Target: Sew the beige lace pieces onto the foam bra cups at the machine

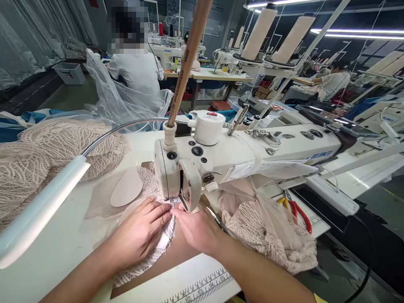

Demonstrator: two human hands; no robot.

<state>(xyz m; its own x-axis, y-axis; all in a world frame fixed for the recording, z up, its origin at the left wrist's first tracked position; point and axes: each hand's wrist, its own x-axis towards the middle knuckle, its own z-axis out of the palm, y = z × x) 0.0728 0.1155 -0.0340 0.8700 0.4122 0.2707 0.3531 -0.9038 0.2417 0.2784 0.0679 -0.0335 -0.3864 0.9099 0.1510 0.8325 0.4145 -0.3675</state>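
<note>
My left hand (142,229) lies with its fingers stretched flat on a beige lace piece (164,242) that has a pale strip along its edge. The fingertips rest just in front of the needle area of a white sewing machine (205,158). From the right, my right hand (202,231) pinches the edge of the same lace close to the needle. Its fingertips almost meet those of my left hand. The needle and presser foot are mostly hidden by the machine head and fingers. A smooth beige oval cup (126,188) lies beyond my left hand on sheer fabric.
Bunched lace (72,145) fills the table's left side, beneath a lit lamp (47,208) on a bendable neck. More lace (261,223) and red-handled pliers (299,214) lie at right. Thread cones (259,35) stand behind. A person in white (137,75) sits ahead.
</note>
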